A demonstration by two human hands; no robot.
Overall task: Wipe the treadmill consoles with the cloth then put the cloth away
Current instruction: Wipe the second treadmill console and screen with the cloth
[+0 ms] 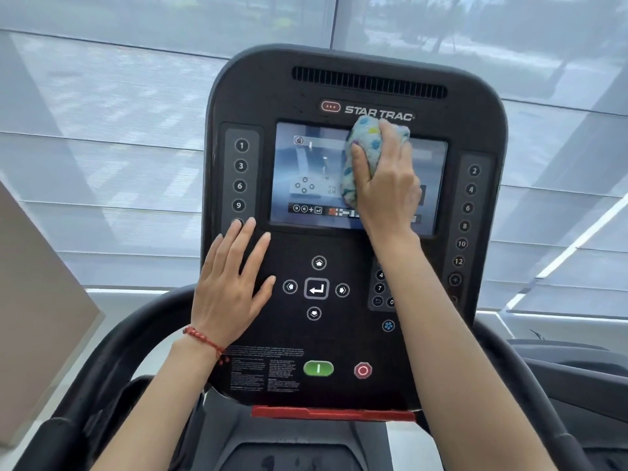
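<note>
- Two hands are seen at the console (258, 96): the cloth (362, 158) is bunched in the right hand (387, 185) and pressed against the upper middle of the screen (306, 171).
- Flat, with fingers spread, the left hand (231, 287) is rested on the lower left panel, holding nothing.
- A key could be triggered by that bracing palm (the arrow buttons (316, 288) lie just beside it).
- Settings might be altered if the lit screen registers the cloth's pressure.
- Corners could be missed, since the cloth is wadded small.
</note>
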